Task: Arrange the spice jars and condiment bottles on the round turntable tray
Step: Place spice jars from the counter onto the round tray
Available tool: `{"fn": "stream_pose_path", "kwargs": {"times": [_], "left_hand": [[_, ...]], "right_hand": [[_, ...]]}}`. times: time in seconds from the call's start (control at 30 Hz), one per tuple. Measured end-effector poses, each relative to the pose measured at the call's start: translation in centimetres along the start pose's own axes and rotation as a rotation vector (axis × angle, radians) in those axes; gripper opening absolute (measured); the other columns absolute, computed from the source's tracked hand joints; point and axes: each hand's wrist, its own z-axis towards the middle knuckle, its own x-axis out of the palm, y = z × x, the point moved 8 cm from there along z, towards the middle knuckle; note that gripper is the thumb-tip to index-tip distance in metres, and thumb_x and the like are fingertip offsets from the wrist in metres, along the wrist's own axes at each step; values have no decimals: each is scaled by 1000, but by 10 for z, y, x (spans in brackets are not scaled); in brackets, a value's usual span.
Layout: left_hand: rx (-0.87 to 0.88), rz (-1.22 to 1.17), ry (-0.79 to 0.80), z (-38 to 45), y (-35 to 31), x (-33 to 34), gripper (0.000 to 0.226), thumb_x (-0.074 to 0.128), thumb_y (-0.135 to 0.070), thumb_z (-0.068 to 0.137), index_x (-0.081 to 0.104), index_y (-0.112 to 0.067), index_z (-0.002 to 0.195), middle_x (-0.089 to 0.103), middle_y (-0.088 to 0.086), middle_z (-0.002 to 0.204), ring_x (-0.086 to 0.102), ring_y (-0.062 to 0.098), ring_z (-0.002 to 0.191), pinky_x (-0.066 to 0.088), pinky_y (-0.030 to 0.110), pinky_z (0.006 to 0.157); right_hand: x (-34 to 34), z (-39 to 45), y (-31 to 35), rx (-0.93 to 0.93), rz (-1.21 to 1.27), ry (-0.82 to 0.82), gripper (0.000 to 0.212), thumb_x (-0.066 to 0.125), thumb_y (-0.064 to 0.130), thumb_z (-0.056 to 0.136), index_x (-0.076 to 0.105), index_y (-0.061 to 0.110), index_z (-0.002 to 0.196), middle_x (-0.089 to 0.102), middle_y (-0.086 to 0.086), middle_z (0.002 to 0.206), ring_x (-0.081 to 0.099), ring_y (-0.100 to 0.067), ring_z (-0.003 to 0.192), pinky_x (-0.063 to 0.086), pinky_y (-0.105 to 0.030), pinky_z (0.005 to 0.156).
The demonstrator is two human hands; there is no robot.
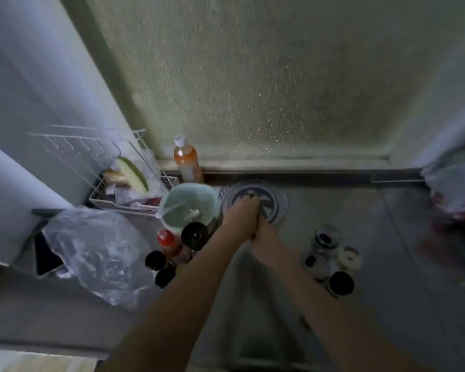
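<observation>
Frame is motion-blurred, details soft. Both forearms reach fwd from bottom edge over grey counter [387, 304].

R of arms: cluster of spice jars [330, 261] standing on counter, mixed lids, dark-lid one nearest, white-lid one at R, clear-top one farthest. All off the tray.

L of arms: condiment bottles [172, 253] grouped upright, several black caps, one red cap. Also off the tray. Further L: crumpled clear plastic bag [97, 253] on counter.

R hand [266, 244] sits just behind L hand, touching it; grip blurred, can't tell open/closed. L hand [240, 210] stretched onto round turntable tray [279, 202], fingers curled down on its top near centre; can't tell if gripping anything.

Tray lies flat on counter near back wall, grey w/ dark ring pattern, nothing standing on visible part.

Just L of tray: pale green tub [188, 205] w/ white bit inside. Behind it: orange-liquid bottle [187, 161], white cap, against back ledge. Far L: white wire rack [134, 191] holding a sponge + clutter. Backdrop: frosted glass pane [266, 76].
</observation>
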Motion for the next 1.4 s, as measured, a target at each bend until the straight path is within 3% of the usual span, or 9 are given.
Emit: {"fn": "stream_pose_path", "kwargs": {"times": [0.1, 0.2, 0.4, 0.53, 0.73, 0.9, 1.17, 1.3, 1.4], "left_hand": [[-11, 6, -40, -1, 14, 32, 12, 51, -4, 87, 50, -4, 99, 56, 18, 109, 55, 36, 97, 41, 40, 72], [30, 51, -169, 2, 24, 56, 9, 53, -10, 86, 52, -10, 95, 61, 13, 103, 56, 33, 96, 39, 38, 79], [95, 43, -512, 14, 38, 86, 20, 40, -29, 84, 57, -20, 81, 68, 2, 78, 56, 23, 84, 26, 34, 83], [66, -69, -673, 9, 52, 91, 20, 40, -24, 85, 56, -19, 75, 66, 1, 69, 55, 21, 77, 25, 31, 81], [100, -106, -657, 1, 42, 90, 22, 27, -31, 83, 47, -22, 80, 60, 2, 72, 51, 22, 74, 28, 34, 82], [126, -40, -660, -15, 38, 97, 3, 47, -16, 90, 47, -16, 87, 65, 9, 82, 55, 28, 83, 29, 37, 77], [181, -36, -714, -104, 30, 116, 8, 50, -18, 87, 43, -18, 81, 65, 8, 79, 56, 28, 78, 33, 37, 73], [180, -189, -815, -134, 33, 112, 13, 49, -21, 83, 51, -8, 85, 62, 13, 77, 56, 30, 69, 43, 36, 61], [65, -385, -914, -144, 52, 105, 16, 57, -21, 85, 49, -10, 93, 59, 12, 84, 56, 28, 76, 38, 30, 56]], "right_hand": [[11, 12, -40, 66, -95, -197, 42, 45, 10, 91, 43, 14, 133, 47, -11, 141, 41, -30, 132, 41, -44, 104], [12, 20, -63, 36, -156, -289, 42, 41, 11, 95, 42, 9, 138, 38, -11, 150, 27, -25, 143, 30, -39, 113], [28, 36, -85, -89, -179, -480, 37, 34, 22, 87, 66, 5, 94, 68, -15, 100, 57, -34, 109, 54, -42, 79], [41, 38, -86, -151, -154, -566, 39, 29, 23, 90, 64, 5, 95, 66, -16, 106, 53, -34, 116, 51, -42, 88], [37, 25, -86, -226, -106, -710, 40, 25, 27, 86, 60, 7, 79, 67, -15, 94, 53, -32, 105, 49, -42, 82], [44, 7, -86, -244, -123, -673, 24, 39, 17, 91, 52, 8, 74, 61, -19, 92, 47, -32, 101, 41, -43, 82], [70, -76, -84, -280, -76, -732, 25, 42, 15, 87, 45, 13, 62, 62, -19, 77, 48, -30, 89, 41, -39, 74], [69, -102, -85, -225, -118, -787, 32, 48, 19, 88, 44, 15, 56, 48, -5, 61, 45, -21, 76, 36, -31, 61], [63, -111, -87, -167, -116, -860, 43, 49, 26, 88, 36, 20, 47, 35, 4, 47, 42, -18, 54, 25, -26, 49]]}}
